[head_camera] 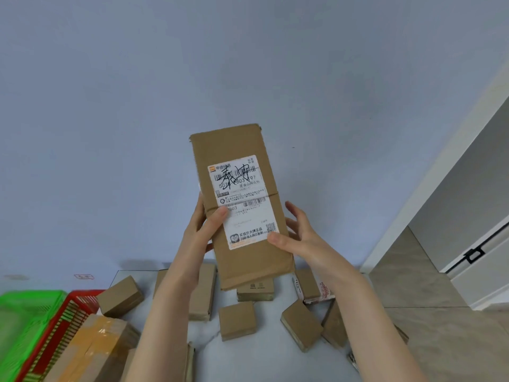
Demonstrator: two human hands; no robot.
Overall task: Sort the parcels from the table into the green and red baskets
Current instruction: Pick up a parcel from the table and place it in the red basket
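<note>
Hands, left (202,230) and right (298,238), lightly hold a tall labelled parcel (239,205) upright above the tabletop (264,351); it could slip onto boxes at six o'clock.

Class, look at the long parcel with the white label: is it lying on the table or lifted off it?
Lifted: the long parcel is up between left hand and right hand, above the table.

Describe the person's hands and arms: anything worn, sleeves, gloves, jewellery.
Both the left hand and the right hand are bare: no gloves, and no rings or watch visible. The forearms are uncovered down to the picture's bottom edge, with no sleeve in view.
</note>
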